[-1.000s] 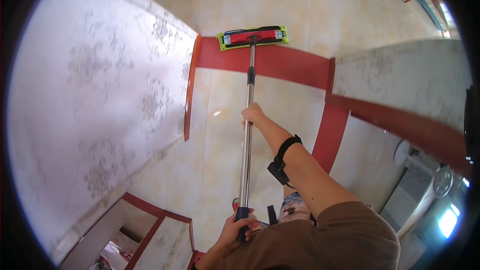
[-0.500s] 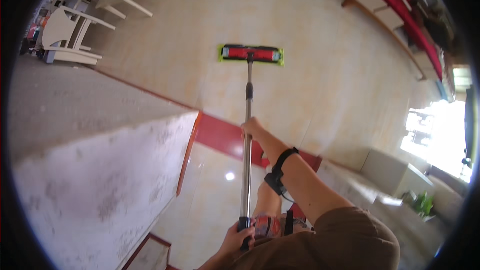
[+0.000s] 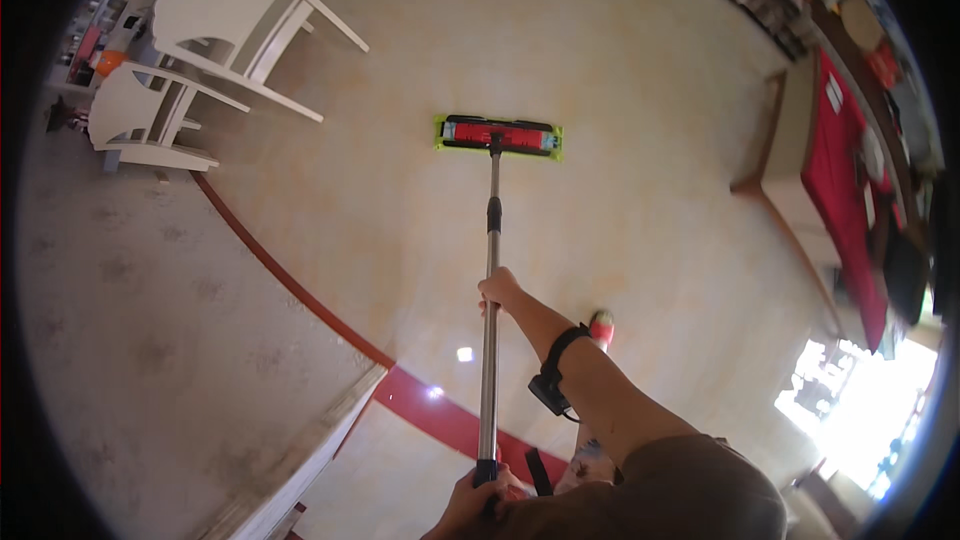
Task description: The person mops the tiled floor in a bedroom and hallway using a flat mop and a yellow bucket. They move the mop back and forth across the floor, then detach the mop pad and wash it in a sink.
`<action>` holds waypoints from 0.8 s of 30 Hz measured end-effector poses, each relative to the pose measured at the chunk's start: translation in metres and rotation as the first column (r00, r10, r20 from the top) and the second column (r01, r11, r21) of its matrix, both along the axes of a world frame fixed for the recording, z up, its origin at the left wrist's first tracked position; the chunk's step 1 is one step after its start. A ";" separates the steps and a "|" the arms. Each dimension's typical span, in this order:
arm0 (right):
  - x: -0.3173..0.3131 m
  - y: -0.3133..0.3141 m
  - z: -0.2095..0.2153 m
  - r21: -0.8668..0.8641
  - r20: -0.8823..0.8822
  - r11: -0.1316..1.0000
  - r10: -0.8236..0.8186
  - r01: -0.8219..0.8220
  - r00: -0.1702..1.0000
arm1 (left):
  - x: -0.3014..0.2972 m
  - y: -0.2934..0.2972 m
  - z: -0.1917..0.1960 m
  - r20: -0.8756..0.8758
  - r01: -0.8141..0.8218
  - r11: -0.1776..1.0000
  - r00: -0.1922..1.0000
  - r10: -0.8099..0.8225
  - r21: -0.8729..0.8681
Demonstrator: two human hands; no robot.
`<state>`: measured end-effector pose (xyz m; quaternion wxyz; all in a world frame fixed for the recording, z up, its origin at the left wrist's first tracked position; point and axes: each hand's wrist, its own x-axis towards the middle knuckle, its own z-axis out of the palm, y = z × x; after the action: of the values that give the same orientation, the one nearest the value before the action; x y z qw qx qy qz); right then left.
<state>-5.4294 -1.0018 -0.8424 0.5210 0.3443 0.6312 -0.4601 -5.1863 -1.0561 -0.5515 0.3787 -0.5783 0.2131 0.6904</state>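
Note:
A flat mop [image 3: 490, 365] stretches away from me, its metal pole reaching from the lower edge to the floor. The red and black mop head [image 3: 497, 135] lies flat on the tiles, with a lime-green pad showing around its rim. Partway up the pole, my right hand [image 3: 501, 289] is closed around the metal. My left hand [image 3: 468, 502] grips the black handle end near my body; some of its fingers are hidden. A black strap with a small device circles my right forearm.
White chairs [image 3: 215, 0] stand at the far left beside a patterned wall [image 3: 170, 310] with reddish-brown skirting. A red threshold strip [image 3: 440, 408] crosses the floor near me. On the right is a cabinet with a red cover [image 3: 845, 170], and bright light beyond it. My foot in a red shoe [image 3: 601, 327] shows.
I have moved forward over the red strip, with a foot now beyond it. The chairs and red-covered cabinet appear closer. Both hands keep their hold on the mop.

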 end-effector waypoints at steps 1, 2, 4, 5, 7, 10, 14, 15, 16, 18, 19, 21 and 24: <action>-0.038 -0.006 0.002 -0.055 -0.022 0.998 0.031 -0.033 0.999 | -0.037 -0.001 -0.002 -0.056 -0.028 1.000 0.998 0.028 0.003; -0.074 -0.012 0.004 -0.094 0.007 0.994 0.058 -0.057 0.998 | -0.069 -0.002 0.003 -0.031 -0.047 0.999 0.998 0.047 0.008; -0.141 -0.026 0.009 -0.119 0.068 0.992 0.055 -0.046 0.996 | -0.131 -0.007 0.012 -0.015 -0.083 0.997 0.996 0.083 -0.004; -0.172 -0.034 0.011 -0.067 0.032 0.993 0.100 -0.097 0.995 | -0.162 -0.007 0.014 -0.049 -0.113 0.994 0.992 0.113 0.005; -0.232 -0.052 0.012 -0.018 0.063 0.982 0.188 -0.187 0.980 | -0.220 -0.013 0.015 -0.039 -0.142 0.990 0.989 0.143 0.017; -0.320 -0.078 0.005 -0.032 -0.034 0.990 0.138 -0.139 0.990 | -0.311 -0.029 0.007 0.017 -0.304 0.951 0.953 0.303 0.065; -0.434 -0.113 -0.010 -0.014 0.003 0.962 0.273 -0.273 0.962 | -0.430 -0.051 -0.005 0.067 -0.213 0.976 0.975 0.210 0.034; -0.463 -0.121 -0.013 -0.017 -0.006 0.960 0.279 -0.279 0.960 | -0.458 -0.060 -0.007 -0.030 -0.229 0.973 0.973 0.229 0.030; -0.491 -0.130 -0.015 -0.011 -0.097 0.960 0.277 -0.279 0.956 | -0.488 -0.068 -0.017 -0.088 -0.218 0.976 0.972 0.220 0.028; -0.539 -0.147 -0.016 -0.006 0.001 0.952 0.305 -0.305 0.952 | -0.531 -0.082 -0.015 -0.097 -0.112 0.994 0.989 0.110 -0.014; -0.560 -0.156 -0.014 -0.017 0.049 0.954 0.298 -0.298 0.953 | -0.553 -0.090 -0.009 -0.076 -0.169 0.986 0.983 0.170 0.016; -0.598 -0.175 -0.009 0.000 0.040 0.935 0.353 -0.353 0.935 | -0.595 -0.110 -0.002 -0.027 -0.254 0.966 0.967 0.255 0.052; -0.667 -0.213 -0.009 -0.005 0.103 0.944 0.330 -0.331 0.938 | -0.665 -0.146 0.002 -0.019 -0.275 0.960 0.961 0.276 0.049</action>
<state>-6.0968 -1.2147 -0.8517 0.6204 0.2598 0.6552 -0.3440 -5.8509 -1.2016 -0.5497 0.2895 -0.5848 0.1196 0.7483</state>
